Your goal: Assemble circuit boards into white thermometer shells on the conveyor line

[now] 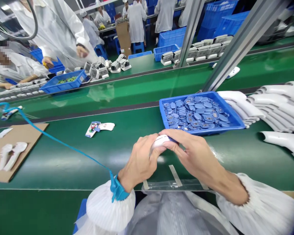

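The left hand point(137, 160) and right hand point(196, 153) pinch a small white plastic part point(160, 142) between their fingertips, just above the green conveyor belt point(127, 130). Its long axis lies nearly crosswise, one end pointing toward 2 o'clock. A blue tray of small blue parts point(201, 114) sits at 1 o'clock.

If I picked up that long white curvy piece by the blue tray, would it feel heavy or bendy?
Probably light for its size: the white plastic shell looks hollow at its open end. It likely feels stiff, not floppy, and its shiny surface may be slippery. Its curve could rock if pushed on the green belt.
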`<state>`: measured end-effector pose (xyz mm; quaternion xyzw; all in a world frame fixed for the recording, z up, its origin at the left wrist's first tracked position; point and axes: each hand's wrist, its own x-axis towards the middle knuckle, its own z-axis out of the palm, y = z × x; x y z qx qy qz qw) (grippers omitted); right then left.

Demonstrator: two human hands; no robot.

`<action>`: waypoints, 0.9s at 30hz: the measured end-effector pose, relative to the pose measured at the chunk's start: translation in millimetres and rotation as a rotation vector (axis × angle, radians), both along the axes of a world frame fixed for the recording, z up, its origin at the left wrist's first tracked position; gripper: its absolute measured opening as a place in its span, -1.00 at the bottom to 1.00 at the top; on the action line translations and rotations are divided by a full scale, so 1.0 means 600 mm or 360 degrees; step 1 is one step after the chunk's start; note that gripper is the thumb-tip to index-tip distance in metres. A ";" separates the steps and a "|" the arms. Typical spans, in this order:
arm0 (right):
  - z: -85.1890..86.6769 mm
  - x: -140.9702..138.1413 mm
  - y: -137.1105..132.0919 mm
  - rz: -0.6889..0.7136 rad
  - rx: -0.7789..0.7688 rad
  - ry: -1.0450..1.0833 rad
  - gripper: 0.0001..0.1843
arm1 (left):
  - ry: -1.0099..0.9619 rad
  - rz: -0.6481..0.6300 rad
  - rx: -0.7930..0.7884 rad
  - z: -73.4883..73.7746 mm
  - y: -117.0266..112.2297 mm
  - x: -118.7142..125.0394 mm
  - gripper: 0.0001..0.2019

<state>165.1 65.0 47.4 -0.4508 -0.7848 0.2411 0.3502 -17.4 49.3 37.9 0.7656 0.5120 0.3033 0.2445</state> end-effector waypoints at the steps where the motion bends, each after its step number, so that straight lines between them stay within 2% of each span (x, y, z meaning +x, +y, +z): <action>1: -0.007 0.001 -0.001 -0.0034 0.0086 -0.0011 -0.76 | 0.0045 0.0001 0.0104 -0.006 -0.002 0.000 -0.78; 3: -0.023 0.007 -0.005 -0.0083 0.0189 -0.0019 -0.78 | 0.0177 0.0004 0.0240 -0.016 -0.006 0.001 -0.79; 6: -0.042 0.018 -0.018 -0.0083 0.0134 -0.0036 -0.80 | 0.0206 0.0039 0.0254 -0.028 -0.016 0.001 -0.84; 7: -0.046 0.022 -0.023 -0.0094 0.0093 -0.0051 -0.79 | 0.0136 0.0157 0.0246 -0.032 -0.019 0.002 -0.85; 9: -0.049 0.025 -0.035 -0.0136 0.0038 -0.0091 -0.77 | -0.0019 0.0534 0.0247 -0.042 -0.022 0.006 -0.82; 11: -0.050 0.022 -0.047 -0.0167 0.0024 -0.0136 -0.76 | -0.0068 0.0893 0.0269 -0.055 -0.017 0.014 -0.67; 12: -0.051 0.018 -0.052 -0.0171 0.0052 -0.0160 -0.77 | -0.0030 0.0980 0.0291 -0.062 -0.012 0.018 -0.59; 14: -0.056 0.009 -0.063 -0.0221 0.0184 -0.0180 -0.79 | 0.0091 0.1027 0.0347 -0.072 0.003 0.024 -0.49; 16: -0.064 -0.001 -0.072 -0.0300 0.0322 -0.0184 -0.81 | 0.0180 0.1006 0.0382 -0.076 0.018 0.025 -0.47; 19: -0.077 -0.011 -0.081 -0.0316 0.0277 -0.0216 -0.75 | 0.0267 0.0869 0.0286 -0.068 0.032 0.012 -0.47; 21: -0.081 -0.012 -0.079 -0.0194 0.0039 -0.0235 -0.70 | 0.0238 0.0701 0.0058 -0.059 0.030 -0.006 -0.48; 23: -0.078 -0.009 -0.070 -0.0158 -0.0326 -0.0190 -0.62 | 0.0038 0.0588 -0.0075 -0.055 0.019 -0.024 -0.61; 25: -0.073 -0.002 -0.057 -0.0229 -0.0901 -0.0032 -0.53 | -0.0289 0.0584 -0.0002 -0.059 0.001 -0.037 -0.71; 27: -0.068 0.004 -0.044 -0.0313 -0.1490 0.0168 -0.49 | -0.0694 0.0731 0.0052 -0.071 -0.018 -0.039 -0.63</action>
